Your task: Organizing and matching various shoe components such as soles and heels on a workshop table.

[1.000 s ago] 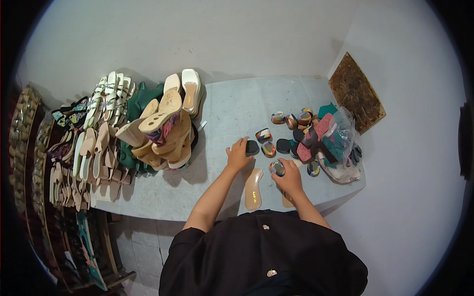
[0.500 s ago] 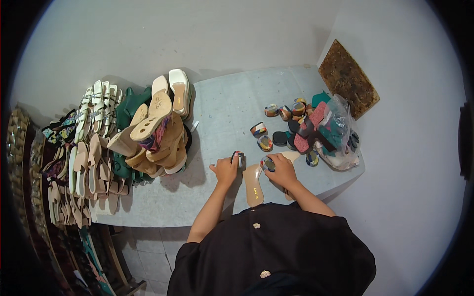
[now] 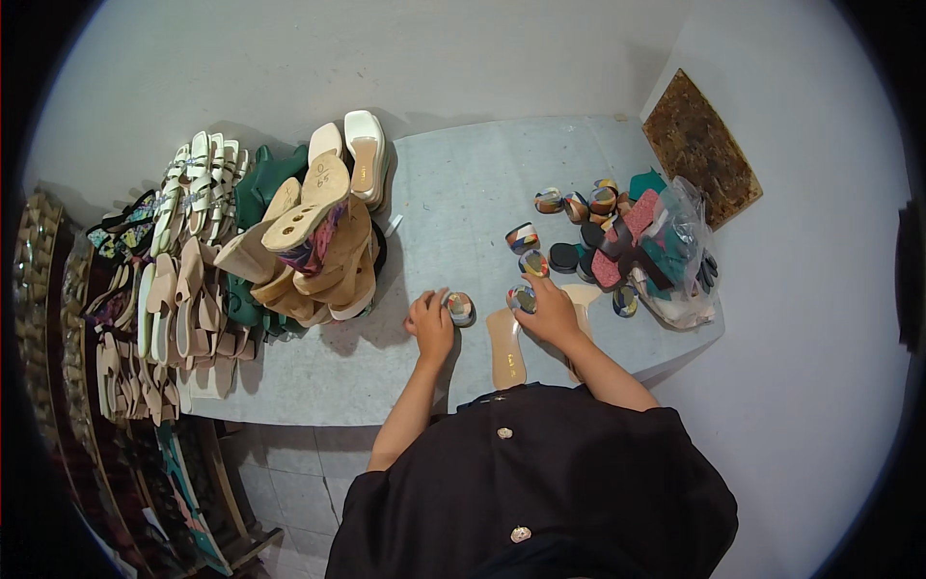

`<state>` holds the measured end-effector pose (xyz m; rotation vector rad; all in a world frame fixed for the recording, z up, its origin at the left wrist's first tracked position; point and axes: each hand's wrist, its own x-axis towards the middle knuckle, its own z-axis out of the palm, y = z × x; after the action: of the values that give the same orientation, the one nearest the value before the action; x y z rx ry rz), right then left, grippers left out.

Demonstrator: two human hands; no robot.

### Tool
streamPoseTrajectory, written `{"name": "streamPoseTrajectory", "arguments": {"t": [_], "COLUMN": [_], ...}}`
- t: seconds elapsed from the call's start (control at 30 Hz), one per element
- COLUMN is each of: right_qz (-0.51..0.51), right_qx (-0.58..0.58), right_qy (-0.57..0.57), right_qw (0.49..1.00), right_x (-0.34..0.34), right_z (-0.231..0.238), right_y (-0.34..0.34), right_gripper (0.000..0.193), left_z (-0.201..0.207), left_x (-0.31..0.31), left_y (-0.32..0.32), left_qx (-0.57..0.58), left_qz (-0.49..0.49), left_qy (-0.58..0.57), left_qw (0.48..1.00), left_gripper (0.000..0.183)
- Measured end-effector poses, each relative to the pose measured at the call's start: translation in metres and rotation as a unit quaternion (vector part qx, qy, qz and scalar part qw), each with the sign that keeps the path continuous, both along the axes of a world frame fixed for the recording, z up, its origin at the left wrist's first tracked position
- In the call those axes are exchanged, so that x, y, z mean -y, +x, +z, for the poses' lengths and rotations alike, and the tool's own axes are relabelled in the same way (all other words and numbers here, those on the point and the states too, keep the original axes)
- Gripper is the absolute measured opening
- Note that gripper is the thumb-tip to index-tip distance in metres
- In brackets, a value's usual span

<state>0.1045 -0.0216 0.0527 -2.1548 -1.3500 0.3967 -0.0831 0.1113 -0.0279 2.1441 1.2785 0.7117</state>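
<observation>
My left hand (image 3: 430,326) rests on the table with its fingers loosely apart. Just right of its fingertips stands a multicoloured patterned heel block (image 3: 460,310), and I cannot tell whether they touch. In my right hand (image 3: 554,317) is another patterned heel block (image 3: 522,298), gripped between thumb and fingers. Below and between the hands lies a beige sandal sole (image 3: 504,349) with small gold lettering. A second beige sole (image 3: 583,301) is partly hidden under my right hand and forearm. A further patterned block (image 3: 533,262) sits just beyond the right fingertips.
More patterned blocks (image 3: 576,206), black round blocks (image 3: 563,257) and a clear plastic bag (image 3: 681,232) of scraps lie at the right. Many sandals and wedge shoes (image 3: 328,232) crowd the left side. A brown board (image 3: 701,148) leans on the wall; shelves (image 3: 72,318) stand far left.
The block by my left hand has tipped so its top faces up, and the left fingers have loosened from it. My right hand still holds its block. The whole view has shifted slightly.
</observation>
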Motion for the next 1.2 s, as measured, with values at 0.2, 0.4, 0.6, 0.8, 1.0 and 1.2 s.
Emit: {"name": "streamPoseTrajectory", "arguments": {"t": [0.2, 0.4, 0.6, 0.8, 1.0, 1.2], "right_qz": [-0.022, -0.01, 0.01, 0.023, 0.018, 0.025], "right_qx": [-0.1, -0.052, -0.022, -0.016, 0.0, 0.008], "right_qy": [-0.015, 0.01, -0.025, -0.046, -0.094, -0.05], "right_qw": [0.995, 0.999, 0.999, 0.999, 0.995, 0.998], "right_x": [-0.024, -0.052, -0.052, -0.04, -0.03, -0.032], "right_z": [0.002, -0.024, -0.029, -0.019, -0.036, -0.047], "right_y": [-0.006, -0.018, -0.026, -0.029, -0.027, -0.033], "right_gripper": [0.065, 0.06, 0.055, 0.057, 0.063, 0.061], "left_z": [0.002, 0.02, 0.011, 0.016, 0.02, 0.011], "left_x": [-0.002, -0.001, -0.001, 0.007, 0.017, 0.019], "left_y": [-0.011, -0.009, -0.011, -0.013, -0.007, -0.006], "left_qx": [0.012, -0.031, -0.037, -0.04, -0.063, -0.049], "left_qz": [-0.096, -0.129, -0.12, -0.091, -0.064, -0.058], "left_qy": [-0.002, 0.008, 0.023, 0.021, -0.001, 0.006], "left_qw": [0.995, 0.991, 0.992, 0.995, 0.996, 0.997], "left_gripper": [0.042, 0.07, 0.078, 0.08, 0.076, 0.068]}}
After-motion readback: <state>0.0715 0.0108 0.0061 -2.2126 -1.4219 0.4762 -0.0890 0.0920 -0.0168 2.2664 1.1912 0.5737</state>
